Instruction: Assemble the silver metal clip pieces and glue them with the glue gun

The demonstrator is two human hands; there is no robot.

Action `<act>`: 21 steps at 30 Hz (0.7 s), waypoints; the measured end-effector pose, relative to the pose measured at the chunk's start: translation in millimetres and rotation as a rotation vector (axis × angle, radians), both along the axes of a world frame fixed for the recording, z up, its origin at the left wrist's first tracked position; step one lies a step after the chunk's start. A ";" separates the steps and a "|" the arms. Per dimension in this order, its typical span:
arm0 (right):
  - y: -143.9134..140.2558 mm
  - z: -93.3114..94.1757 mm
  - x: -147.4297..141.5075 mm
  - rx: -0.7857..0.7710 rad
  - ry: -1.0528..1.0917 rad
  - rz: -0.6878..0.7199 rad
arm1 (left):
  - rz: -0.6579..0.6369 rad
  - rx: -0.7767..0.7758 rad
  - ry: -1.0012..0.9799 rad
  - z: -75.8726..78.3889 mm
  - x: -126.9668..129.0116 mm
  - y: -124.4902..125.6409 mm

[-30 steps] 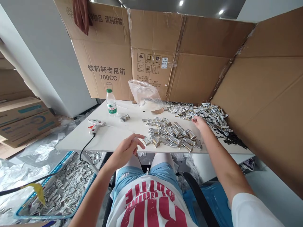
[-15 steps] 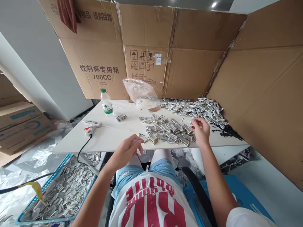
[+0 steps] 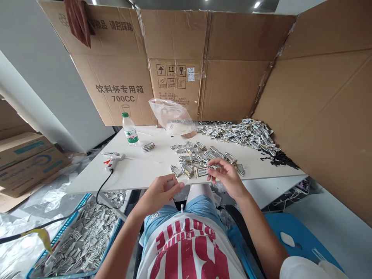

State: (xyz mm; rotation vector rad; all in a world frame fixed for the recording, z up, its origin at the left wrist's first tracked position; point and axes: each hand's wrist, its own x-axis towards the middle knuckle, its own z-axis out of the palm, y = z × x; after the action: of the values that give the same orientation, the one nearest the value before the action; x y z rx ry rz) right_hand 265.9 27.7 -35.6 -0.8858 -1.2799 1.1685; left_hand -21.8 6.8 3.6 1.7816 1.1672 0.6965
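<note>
My right hand is at the front edge of the white table, its fingers pinching a flat metal frame-shaped piece with a slot in the middle. My left hand is curled at the table's edge, thumb pointing right, and its fingers hide whatever it may hold. Just behind my hands lies a loose pile of similar metal pieces. Farther back on the right is a larger heap of metal pieces. A small stack of the same pieces sits apart on the left.
A white glue gun with a black cord lies on the left, near a green-capped bottle. A clear plastic bag stands before the cardboard wall. Small black pieces lie at right. A blue crate holds many metal pieces.
My right hand has moved left and toward me from the pile's right side, bringing a metal piece to the table's front edge. My left hand has shifted slightly right and lower.
</note>
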 end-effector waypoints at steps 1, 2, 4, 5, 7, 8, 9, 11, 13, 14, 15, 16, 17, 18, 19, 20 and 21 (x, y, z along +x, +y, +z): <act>-1.1 -0.3 -0.8 0.015 -0.004 -0.003 | 0.002 0.006 0.001 0.1 0.0 -0.6; -2.3 -0.7 -1.4 0.029 -0.008 -0.007 | 0.003 0.012 0.003 0.3 -0.2 -1.2; -4.8 -1.9 -2.2 0.049 -0.027 -0.015 | 0.005 0.029 0.007 0.8 -0.9 -2.5; -5.7 -2.7 -2.4 0.056 -0.043 -0.018 | 0.005 0.037 0.008 1.1 -1.3 -3.1; -6.8 -4.4 -2.6 0.064 -0.090 -0.017 | -0.001 0.043 0.006 1.5 -1.8 -4.0; -6.7 -5.3 -2.6 0.071 -0.118 -0.013 | -0.007 0.042 0.000 1.7 -1.8 -4.3; -6.4 -6.1 -2.5 0.084 -0.144 -0.007 | -0.018 0.041 -0.011 1.7 -1.8 -4.3; -5.0 -7.6 -2.3 0.130 -0.179 0.003 | -0.046 0.051 -0.048 1.6 -1.3 -4.1; -3.6 -8.6 -2.0 0.190 -0.186 0.010 | -0.056 0.075 -0.084 1.6 -0.5 -3.7; -3.2 -8.9 -1.7 0.215 -0.186 0.015 | -0.052 0.082 -0.095 1.6 -0.1 -3.6; -3.1 -9.0 -1.5 0.235 -0.187 0.020 | -0.043 0.080 -0.102 1.6 0.4 -3.7; -3.2 -9.0 -1.2 0.251 -0.190 0.022 | -0.033 0.070 -0.105 1.6 0.8 -3.9; -3.4 -8.9 -0.9 0.265 -0.193 0.023 | -0.027 0.057 -0.109 1.6 1.3 -4.1; -3.9 -8.8 -0.7 0.277 -0.197 0.024 | -0.027 0.043 -0.115 1.5 1.7 -4.4; -4.3 -8.6 -0.7 0.287 -0.201 0.026 | -0.034 0.031 -0.123 1.2 2.1 -4.6; -4.8 -8.6 -0.7 0.295 -0.203 0.028 | -0.044 0.021 -0.132 0.8 2.3 -4.7; -5.1 -8.7 -1.0 0.302 -0.206 0.029 | -0.052 0.012 -0.140 0.1 2.4 -4.6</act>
State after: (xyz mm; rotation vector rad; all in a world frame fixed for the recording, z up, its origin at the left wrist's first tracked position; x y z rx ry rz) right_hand 264.9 22.5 -44.3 -0.7777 -1.5929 0.8913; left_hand -19.4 2.2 3.7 1.7378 1.0214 0.7859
